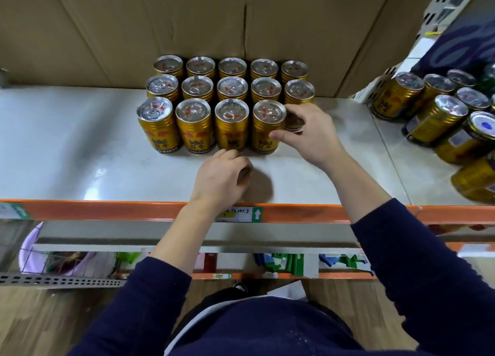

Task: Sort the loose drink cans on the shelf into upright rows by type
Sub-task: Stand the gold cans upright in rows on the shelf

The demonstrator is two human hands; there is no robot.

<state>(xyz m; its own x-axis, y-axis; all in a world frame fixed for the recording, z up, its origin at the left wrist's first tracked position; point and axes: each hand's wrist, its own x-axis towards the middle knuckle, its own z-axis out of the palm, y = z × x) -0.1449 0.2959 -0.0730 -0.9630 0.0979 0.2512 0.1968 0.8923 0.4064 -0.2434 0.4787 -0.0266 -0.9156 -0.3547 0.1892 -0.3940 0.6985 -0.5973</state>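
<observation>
The block of upright gold cans (230, 87) stands three rows deep on the shelf (80, 154); at the block's front right corner the right hand (308, 136) has its grip closed round one more can (293, 121), mostly hidden; just before the block's front row the left hand (222, 176) rests, grip curled, nothing seen in it; loose cans (434, 119) cluster well right of the block.

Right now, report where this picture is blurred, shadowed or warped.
Head view: the rowed cans are sharp; head view: the loose cans at right smear and splay from lens warp; head view: the left hand throws a soft shadow.
</observation>
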